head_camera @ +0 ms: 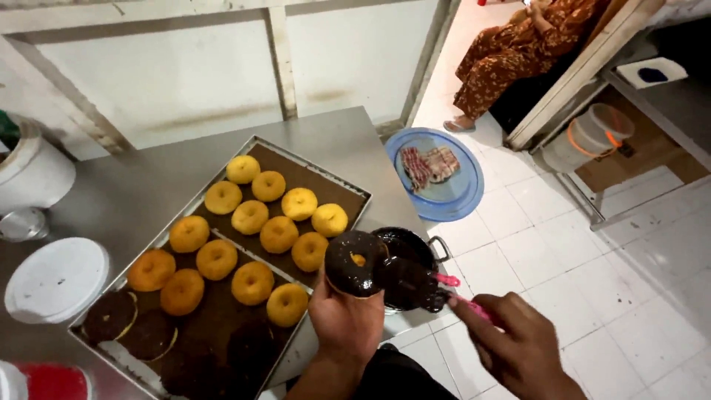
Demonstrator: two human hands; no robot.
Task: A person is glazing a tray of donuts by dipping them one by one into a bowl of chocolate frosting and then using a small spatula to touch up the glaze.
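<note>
My left hand point(346, 318) holds up a doughnut point(355, 263) coated in dark chocolate, just left of a small black pot point(415, 248) of chocolate at the table's edge. My right hand point(518, 344) grips a pink-handled spatula point(444, 285) whose chocolate-covered blade touches the doughnut's right side. A long metal tray point(348, 184) on the steel table carries several plain golden doughnuts point(252, 216) and, at its near end, several chocolate-coated ones point(148, 335).
A white lidded tub point(55, 280) and a white bucket point(33, 174) stand at the table's left. On the tiled floor lie a blue basin point(452, 196) with cloth and a white bucket point(592, 133). Another person in a patterned dress point(518, 52) sits beyond.
</note>
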